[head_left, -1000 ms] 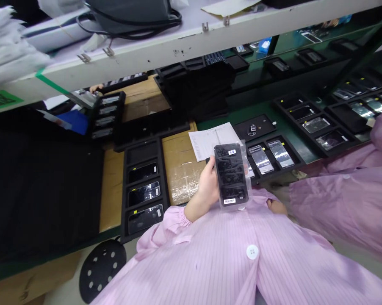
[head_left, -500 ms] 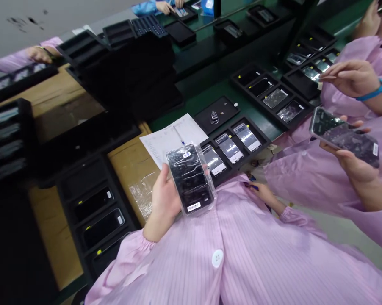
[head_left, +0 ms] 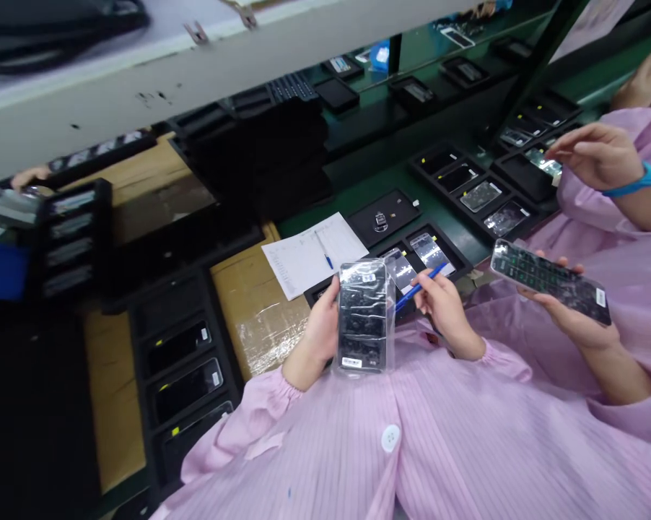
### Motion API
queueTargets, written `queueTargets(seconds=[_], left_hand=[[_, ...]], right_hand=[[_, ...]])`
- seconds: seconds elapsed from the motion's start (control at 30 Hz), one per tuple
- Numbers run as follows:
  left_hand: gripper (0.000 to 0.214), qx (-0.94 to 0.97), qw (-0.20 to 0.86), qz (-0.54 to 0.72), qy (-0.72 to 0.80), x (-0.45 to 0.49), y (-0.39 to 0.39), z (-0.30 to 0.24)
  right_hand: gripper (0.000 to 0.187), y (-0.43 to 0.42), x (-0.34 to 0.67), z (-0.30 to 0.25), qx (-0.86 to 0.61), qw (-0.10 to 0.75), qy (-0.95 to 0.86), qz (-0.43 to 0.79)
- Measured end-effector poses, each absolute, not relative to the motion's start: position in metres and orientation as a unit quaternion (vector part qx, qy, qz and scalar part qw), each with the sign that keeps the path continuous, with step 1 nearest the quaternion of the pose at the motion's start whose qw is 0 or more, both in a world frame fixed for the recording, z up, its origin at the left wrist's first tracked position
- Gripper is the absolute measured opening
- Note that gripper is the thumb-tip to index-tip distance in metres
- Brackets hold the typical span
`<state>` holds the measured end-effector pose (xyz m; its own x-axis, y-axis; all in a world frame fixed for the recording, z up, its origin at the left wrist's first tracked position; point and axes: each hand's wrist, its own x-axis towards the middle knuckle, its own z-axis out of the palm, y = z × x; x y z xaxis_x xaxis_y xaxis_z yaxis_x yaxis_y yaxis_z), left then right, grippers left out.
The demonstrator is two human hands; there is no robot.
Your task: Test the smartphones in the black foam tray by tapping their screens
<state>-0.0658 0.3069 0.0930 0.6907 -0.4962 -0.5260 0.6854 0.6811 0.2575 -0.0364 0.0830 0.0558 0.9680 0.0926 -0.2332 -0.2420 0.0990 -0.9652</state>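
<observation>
1. Two hands show on my feed: the left hand (head_left: pixel 321 321) grips the left edge of a sleeved phone (head_left: pixel 362 318), screen side up before the wearer's chest.
2. The right hand (head_left: pixel 443 309) pinches a blue pen (head_left: pixel 420 286); its lower end meets the sleeve's right edge in my view, but I cannot tell whether they touch.
3. Beyond, the phone blocks part of a black phone tray (head_left: pixel 449 243). Behind and left lies a paper sheet (head_left: pixel 298 263) bearing another pen (head_left: pixel 324 251), beside a taped brown surface (head_left: pixel 265 325).
4. On my left, a longer tray (head_left: pixel 166 312) holds three dark phones.
5. Close on the right, a co-worker's hand (head_left: pixel 588 323) supports another phone (head_left: pixel 553 282).
6. Across the top, a pale shelf edge (head_left: pixel 206 87) hides part of the far bench.
</observation>
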Motion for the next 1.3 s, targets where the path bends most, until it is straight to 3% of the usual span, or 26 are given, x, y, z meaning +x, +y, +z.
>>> queueTargets(seconds=[0.23, 0.6, 0.73, 0.9, 1.03, 1.1, 1.3], left_hand=[[0.060, 0.280, 0.881, -0.337, 0.177, -0.068, 0.301, 0.091], [0.052, 0.321, 0.884, -0.204, 0.273, -0.064, 0.290, 0.084], [0.056, 0.302, 0.901, -0.204, 0.234, -0.065, 0.291, 0.086], [0.059, 0.306, 0.917, -0.163, 0.197, -0.071, 0.298, 0.089], [0.073, 0.293, 0.923, -0.178, 0.177, -0.069, 0.302, 0.091], [0.079, 0.295, 0.922, -0.185, 0.169, -0.069, 0.302, 0.093], [0.082, 0.304, 0.924, -0.184, 0.144, -0.073, 0.298, 0.097]], right_hand=[[0.040, 0.139, -0.009, 0.060, -0.632, 0.754, -0.014, 0.182], [0.036, 0.165, 0.025, 0.041, -0.640, 0.749, -0.046, 0.167], [0.037, 0.145, 0.058, 0.058, -0.651, 0.755, -0.024, 0.081], [0.032, 0.114, 0.068, 0.102, -0.637, 0.761, -0.018, -0.123], [0.006, 0.122, 0.014, 0.126, -0.719, 0.592, -0.271, -0.244], [0.009, 0.129, -0.009, 0.133, -0.734, 0.528, -0.363, -0.227], [0.008, 0.141, -0.016, 0.148, -0.750, 0.479, -0.401, -0.217]])
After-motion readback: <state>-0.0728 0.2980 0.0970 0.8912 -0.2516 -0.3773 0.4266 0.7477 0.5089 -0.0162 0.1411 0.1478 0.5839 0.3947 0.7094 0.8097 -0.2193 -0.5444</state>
